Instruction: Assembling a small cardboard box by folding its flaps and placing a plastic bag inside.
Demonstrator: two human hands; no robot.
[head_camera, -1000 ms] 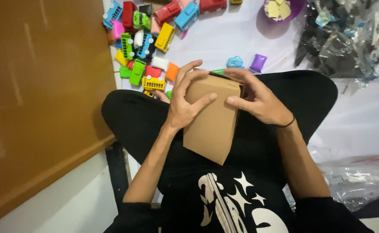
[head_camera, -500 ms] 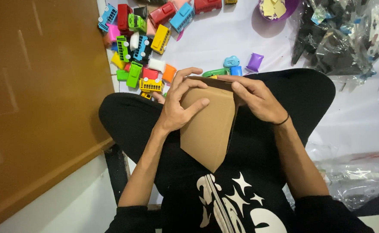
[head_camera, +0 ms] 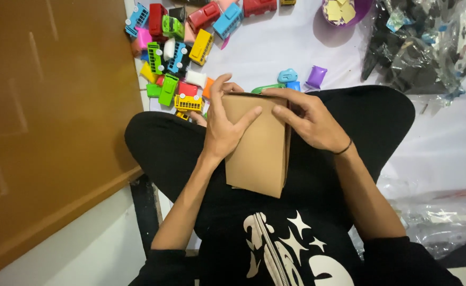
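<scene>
A flat brown paper bag (head_camera: 259, 153) rests on my lap over crossed legs in black trousers. My left hand (head_camera: 225, 124) lies on its left side with fingers spread across the top edge. My right hand (head_camera: 310, 119) grips the bag's upper right corner, fingers curled over the mouth; a thin black band circles that wrist. Both hands hold the bag upright against my body, its lower end pointing at my chest.
A pile of small colourful toy vehicles (head_camera: 180, 53) lies on the white sheet (head_camera: 275, 47) ahead. A purple bowl (head_camera: 347, 10) with yellow pieces sits far off. Crumpled dark and clear plastic bags (head_camera: 424, 42) lie at the right. A brown board (head_camera: 47, 116) stands at the left.
The bag has straightened from a tilt to nearly upright. My left fingers have slid along its top edge. The right hand has shifted slightly at the corner.
</scene>
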